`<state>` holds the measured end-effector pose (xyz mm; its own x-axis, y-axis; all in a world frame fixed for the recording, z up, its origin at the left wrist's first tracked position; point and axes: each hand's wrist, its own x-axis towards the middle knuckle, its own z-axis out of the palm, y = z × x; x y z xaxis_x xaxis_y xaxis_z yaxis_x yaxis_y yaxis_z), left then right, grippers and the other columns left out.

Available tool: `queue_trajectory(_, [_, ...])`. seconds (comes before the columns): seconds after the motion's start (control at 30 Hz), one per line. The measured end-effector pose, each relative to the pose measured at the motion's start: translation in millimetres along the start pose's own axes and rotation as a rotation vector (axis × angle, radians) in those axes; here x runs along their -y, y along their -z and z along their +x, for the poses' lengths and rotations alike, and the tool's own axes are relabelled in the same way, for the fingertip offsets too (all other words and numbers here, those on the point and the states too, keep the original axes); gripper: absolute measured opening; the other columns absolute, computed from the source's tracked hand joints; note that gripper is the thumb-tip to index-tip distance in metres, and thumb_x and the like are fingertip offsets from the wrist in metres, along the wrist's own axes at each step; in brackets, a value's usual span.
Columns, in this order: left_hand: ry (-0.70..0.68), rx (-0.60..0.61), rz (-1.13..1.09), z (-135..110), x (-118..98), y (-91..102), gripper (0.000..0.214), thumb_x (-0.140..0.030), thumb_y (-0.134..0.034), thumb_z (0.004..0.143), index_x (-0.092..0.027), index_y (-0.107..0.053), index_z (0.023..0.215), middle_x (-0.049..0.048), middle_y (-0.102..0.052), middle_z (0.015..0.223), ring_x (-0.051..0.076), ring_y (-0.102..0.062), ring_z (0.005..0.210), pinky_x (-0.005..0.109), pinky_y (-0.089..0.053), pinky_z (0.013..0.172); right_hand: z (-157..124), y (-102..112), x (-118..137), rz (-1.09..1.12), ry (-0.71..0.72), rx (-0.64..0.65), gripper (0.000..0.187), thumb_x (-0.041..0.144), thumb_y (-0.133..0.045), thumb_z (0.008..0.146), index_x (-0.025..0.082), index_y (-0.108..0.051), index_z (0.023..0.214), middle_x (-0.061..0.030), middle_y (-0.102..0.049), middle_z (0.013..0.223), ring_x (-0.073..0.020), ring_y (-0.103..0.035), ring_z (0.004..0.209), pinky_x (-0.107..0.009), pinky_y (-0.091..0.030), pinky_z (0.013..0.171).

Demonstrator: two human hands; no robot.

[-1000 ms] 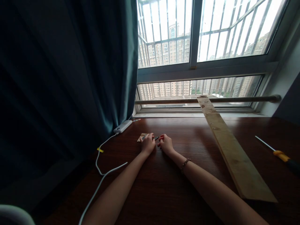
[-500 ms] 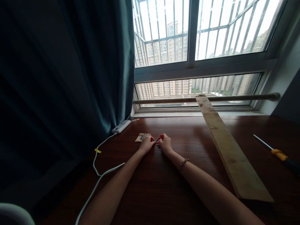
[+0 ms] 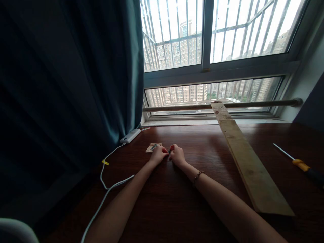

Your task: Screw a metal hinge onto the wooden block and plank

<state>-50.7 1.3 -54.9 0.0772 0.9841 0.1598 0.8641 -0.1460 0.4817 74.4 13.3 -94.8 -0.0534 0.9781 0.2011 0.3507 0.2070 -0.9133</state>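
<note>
My left hand [image 3: 158, 154] and my right hand [image 3: 177, 155] are close together over the dark wooden tabletop [image 3: 182, 202]. Their fingertips pinch a small dark metallic piece [image 3: 169, 152] between them. It is too small for me to tell its kind, and the fingers hide part of it. Just behind my left hand lies a small tan card or board [image 3: 150, 149] with a dark, pale-marked strip [image 3: 154, 146] on it. A beaded bracelet [image 3: 198, 176] circles my right wrist.
A long wooden plank [image 3: 248, 162] leans from the table onto a rail [image 3: 263, 104] by the window. To its right lies a screwdriver [image 3: 301, 165] with a yellow and black handle. At left are a white power strip [image 3: 130, 136], its cable [image 3: 107, 192] and a dark curtain [image 3: 113, 67].
My fingertips have drawn slightly closer, and the small dark piece between them has turned more upright. The view has shifted a little; the other things lie as before.
</note>
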Motion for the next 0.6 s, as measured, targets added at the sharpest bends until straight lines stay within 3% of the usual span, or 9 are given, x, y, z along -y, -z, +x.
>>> queue_trajectory(0.23, [-0.006,0.054,-0.019,-0.9,0.1,2.8,0.019,-0.026,-0.061,0.065,-0.012,-0.072,0.073,0.0078,-0.069,0.071,0.019,-0.062,0.068,0.027,-0.043,0.065,-1.3,1.3,0.4,-0.002,-0.018,-0.027,0.024,0.002,-0.041,0.073,0.012,-0.056,0.088,-0.0061,-0.065,0.082,-0.0094,-0.058,0.05,-0.019,-0.044,0.05])
queue_trajectory(0.6, [-0.085,0.086,-0.062,-4.0,-1.4,8.0,0.02,-0.026,-0.057,0.066,-0.013,-0.071,0.071,0.0057,-0.068,0.067,0.016,-0.059,0.064,0.025,-0.041,0.06,0.3,3.4,0.6,-0.025,0.043,-0.01,0.02,0.006,-0.048,0.072,0.014,-0.064,0.079,-0.0037,-0.066,0.073,-0.0129,-0.061,0.064,-0.022,-0.047,0.065])
